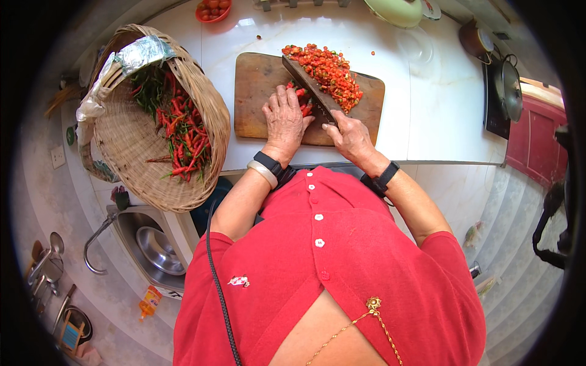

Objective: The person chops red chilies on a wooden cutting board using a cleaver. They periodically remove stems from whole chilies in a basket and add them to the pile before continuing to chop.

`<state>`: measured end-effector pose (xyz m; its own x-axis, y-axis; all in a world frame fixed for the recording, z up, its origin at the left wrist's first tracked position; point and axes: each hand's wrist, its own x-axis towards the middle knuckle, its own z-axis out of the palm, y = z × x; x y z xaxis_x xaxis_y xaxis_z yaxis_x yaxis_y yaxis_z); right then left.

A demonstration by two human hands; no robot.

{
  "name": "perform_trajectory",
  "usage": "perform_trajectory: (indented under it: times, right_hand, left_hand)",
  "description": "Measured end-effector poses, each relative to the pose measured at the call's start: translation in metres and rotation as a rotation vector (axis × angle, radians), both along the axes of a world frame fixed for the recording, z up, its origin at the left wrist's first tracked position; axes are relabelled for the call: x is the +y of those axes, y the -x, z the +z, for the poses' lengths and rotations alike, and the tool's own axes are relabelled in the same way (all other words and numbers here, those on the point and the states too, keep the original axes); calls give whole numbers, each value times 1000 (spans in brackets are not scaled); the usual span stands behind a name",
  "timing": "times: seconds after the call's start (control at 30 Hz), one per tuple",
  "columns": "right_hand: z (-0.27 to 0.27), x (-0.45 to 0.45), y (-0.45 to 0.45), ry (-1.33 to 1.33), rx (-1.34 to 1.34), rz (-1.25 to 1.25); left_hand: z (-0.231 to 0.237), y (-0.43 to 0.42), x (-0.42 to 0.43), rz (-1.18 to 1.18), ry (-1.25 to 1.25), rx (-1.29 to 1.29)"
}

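A wooden cutting board (258, 98) lies on the white counter before me. My right hand (351, 136) grips the handle end of a dark-bladed kitchen knife (309, 89), which slants across the board. Under the fingers of my left hand (284, 114), several whole red chilies (306, 103) are pressed down on the board, just left of the blade; the palm hides part of them. Beyond the blade, a heap of chopped red chili (332, 75) covers the board's right side and spills past its far edge.
On the left, a wicker basket (132, 132) holds red chilies (185, 137) and green chilies (151, 89). A red bowl of tomatoes (213, 10) stands at the back. At right is a lidded pan (510, 90) on a black cooktop (493, 107). A steel sink (137, 219) lies lower left.
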<state>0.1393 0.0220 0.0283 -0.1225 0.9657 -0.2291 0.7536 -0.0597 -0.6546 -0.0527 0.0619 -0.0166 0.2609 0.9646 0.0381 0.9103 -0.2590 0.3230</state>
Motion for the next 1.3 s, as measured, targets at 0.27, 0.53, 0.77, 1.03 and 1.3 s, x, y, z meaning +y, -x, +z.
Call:
perform_trajectory:
  times: [0.27,0.53,0.77,1.03,1.3]
  right_hand:
    - [11,8,1,42,36,-15]
    - [14,-3,-15,-108,54,-40]
    - [-16,-4,9,-212,97,-49]
    - [-46,7,14,-283,119,-77]
    - [-43,5,23,-297,128,-175]
  left_hand:
    - [-7,-4,2,-36,-18,91]
    - [-10,-6,4,-51,-49,162]
    - [2,-9,4,37,-21,165]
    - [-8,-19,5,-14,42,488]
    - [-16,-24,4,-87,-3,443]
